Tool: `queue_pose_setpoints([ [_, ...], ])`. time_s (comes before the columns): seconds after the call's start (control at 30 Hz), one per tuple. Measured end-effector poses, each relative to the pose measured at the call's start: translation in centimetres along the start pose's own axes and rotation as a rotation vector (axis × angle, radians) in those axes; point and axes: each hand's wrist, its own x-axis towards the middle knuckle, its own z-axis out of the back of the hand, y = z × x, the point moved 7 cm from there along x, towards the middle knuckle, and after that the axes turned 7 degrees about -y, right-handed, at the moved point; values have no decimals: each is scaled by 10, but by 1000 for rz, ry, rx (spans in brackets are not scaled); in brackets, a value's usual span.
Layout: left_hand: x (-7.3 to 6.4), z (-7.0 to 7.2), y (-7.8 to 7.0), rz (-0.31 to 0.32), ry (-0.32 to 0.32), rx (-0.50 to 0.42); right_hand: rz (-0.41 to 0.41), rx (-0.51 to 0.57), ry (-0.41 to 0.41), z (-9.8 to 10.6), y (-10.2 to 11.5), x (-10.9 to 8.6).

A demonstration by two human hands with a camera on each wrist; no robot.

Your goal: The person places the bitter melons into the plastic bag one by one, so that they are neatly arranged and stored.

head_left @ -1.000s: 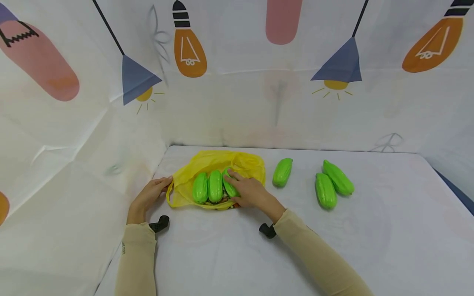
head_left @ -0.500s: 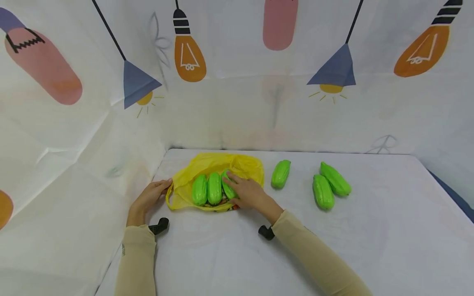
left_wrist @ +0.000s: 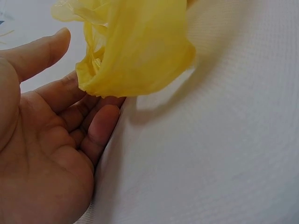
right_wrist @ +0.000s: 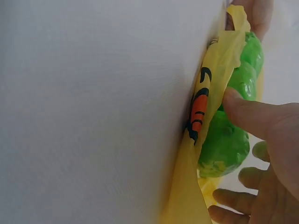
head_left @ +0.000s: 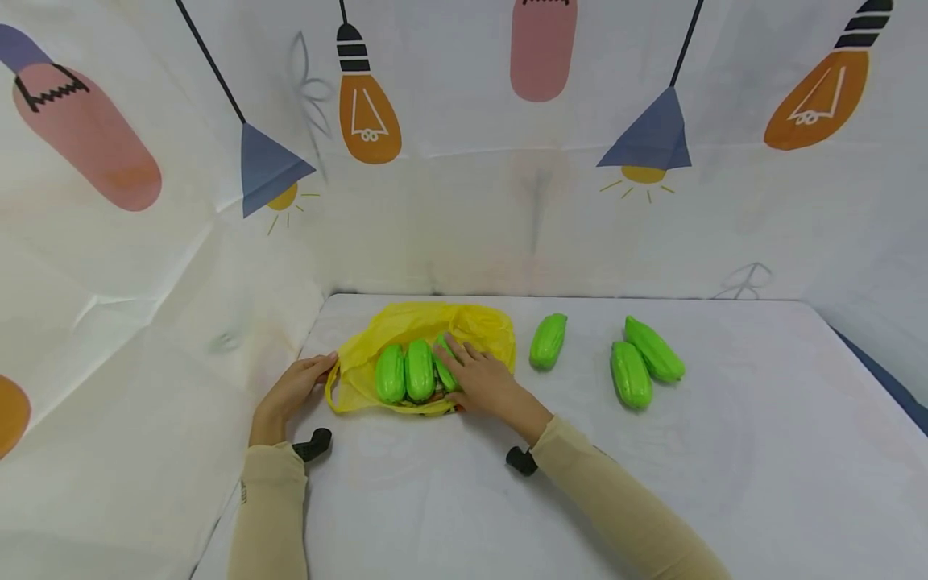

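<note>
The yellow bag [head_left: 395, 322] lies near the back edge of the table [head_left: 406, 499], toward its back left corner, with its mouth toward the front edge. Three green vegetables rest in the mouth, side by side: the left one [head_left: 391, 373], the middle one [head_left: 420, 370] and the third one [head_left: 445, 377], which the right hand [head_left: 489, 385] partly hides. This hand has its fingers spread and its thumb well apart, over the third vegetable; whether it presses on it, I cannot tell. The left hand [head_left: 296, 391] is at the bag's left edge, near a handle loop; its fingers are loosely bent and touch the bag, and the thumb stands away from it. Orange and black print [right_wrist: 200, 109] shows on the bag.

To the right of the bag, a single vegetable [head_left: 548, 341] lies near the back edge. Farther toward the right edge, a slanted vegetable [head_left: 654, 349] lies just beside a nearer vegetable [head_left: 631, 376]. Behind the back edge rises a white cloth [head_left: 471, 217] with printed lamps and bulbs.
</note>
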Motion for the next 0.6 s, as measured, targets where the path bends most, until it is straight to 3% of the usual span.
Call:
queue_pose_setpoints([
  [0.23,-2,0,0,14,-19,3,-10,33,-51,17,-23,-18],
  [0.6,-2,3,-1,3,-33,24,7,156,-186,65,-110,-82],
])
